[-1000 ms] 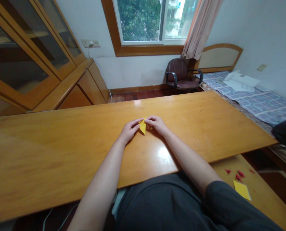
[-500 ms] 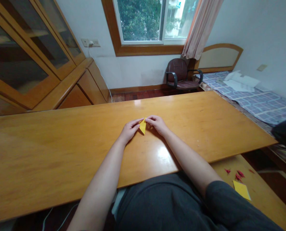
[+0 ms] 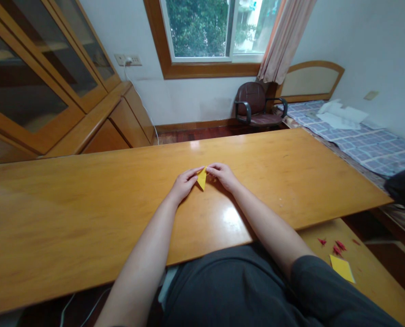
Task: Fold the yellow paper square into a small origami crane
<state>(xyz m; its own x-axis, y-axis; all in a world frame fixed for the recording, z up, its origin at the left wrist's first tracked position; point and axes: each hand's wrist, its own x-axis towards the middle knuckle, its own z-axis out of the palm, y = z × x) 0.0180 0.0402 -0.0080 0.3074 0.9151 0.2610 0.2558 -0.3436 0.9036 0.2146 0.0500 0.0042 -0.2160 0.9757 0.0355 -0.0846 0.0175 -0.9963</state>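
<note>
A small yellow piece of folded paper [image 3: 202, 179], roughly kite-shaped with a point toward me, is held between my hands just over the wooden table [image 3: 96, 213]. My left hand [image 3: 185, 182] pinches its left edge between thumb and fingers. At the upper right corner, my right hand [image 3: 223, 174] grips the paper with thumb and forefinger, its other fingers curled. Parts of the paper's edges are hidden under my fingertips.
On a lower surface [image 3: 376, 281] at the right lie several small red folded-paper pieces [image 3: 338, 247] and a stack of yellow paper squares [image 3: 342, 269]. A brown armchair [image 3: 253, 104] stands beyond the table, a bed [image 3: 366, 131] to the right, a glass-door cabinet [image 3: 52, 81] to the left.
Almost nothing differs. The yellow paper's lower tip has shifted very slightly left; both hands keep their hold in the same place.
</note>
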